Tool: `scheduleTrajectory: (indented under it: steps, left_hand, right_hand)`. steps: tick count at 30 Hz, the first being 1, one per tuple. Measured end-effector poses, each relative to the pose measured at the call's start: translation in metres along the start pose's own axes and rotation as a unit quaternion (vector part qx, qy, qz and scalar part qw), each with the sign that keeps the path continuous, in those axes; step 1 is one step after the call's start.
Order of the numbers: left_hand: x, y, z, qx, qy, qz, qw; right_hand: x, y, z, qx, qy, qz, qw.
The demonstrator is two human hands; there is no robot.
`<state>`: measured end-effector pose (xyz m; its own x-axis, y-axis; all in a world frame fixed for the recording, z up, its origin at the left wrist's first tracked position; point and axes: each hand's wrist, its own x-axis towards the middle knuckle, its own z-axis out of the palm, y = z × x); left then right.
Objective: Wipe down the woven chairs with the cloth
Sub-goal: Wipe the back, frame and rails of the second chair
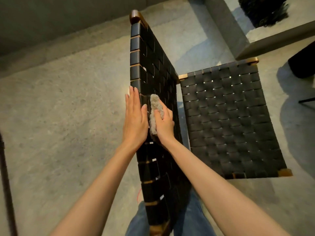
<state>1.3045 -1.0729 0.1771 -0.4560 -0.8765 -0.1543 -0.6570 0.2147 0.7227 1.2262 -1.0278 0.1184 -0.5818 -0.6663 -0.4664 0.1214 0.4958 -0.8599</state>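
Observation:
A chair of black woven straps on a brown wooden frame stands in front of me, seen from above: its backrest (153,65) runs up the middle and its seat (230,120) spreads to the right. My right hand (164,124) grips a fluffy grey cloth (154,113) and presses it against the top of the backrest. My left hand (135,116) lies flat with straight fingers against the backrest's outer face, right beside the cloth.
Grey concrete floor (68,108) surrounds the chair. A grey wall base runs along the upper left. A dark table edge (276,41) and a black fringed object (262,11) sit at the upper right, a dark round object (303,60) at the right edge, a dark pole (6,184) at far left.

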Motion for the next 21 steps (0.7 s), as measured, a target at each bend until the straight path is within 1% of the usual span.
scheduleTrajectory:
  steps: [7,13,16,21]
  left_hand:
    - [-0.092,-0.019,-0.002,-0.043,-0.074,0.028,0.996]
    - [-0.152,-0.029,-0.004,-0.061,-0.124,0.023,0.990]
    - [-0.176,-0.030,-0.009,-0.067,-0.148,0.021,0.986]
    - [-0.200,-0.032,-0.027,-0.081,-0.200,-0.005,0.976]
  right_hand:
    - [-0.106,0.037,-0.014,0.010,0.021,0.035,0.999]
    - [-0.179,0.057,-0.027,-0.023,0.023,0.050,0.998]
    - [-0.199,0.059,-0.030,-0.049,0.031,0.055,0.997]
    - [-0.204,0.048,-0.026,-0.095,0.055,0.069,0.992]
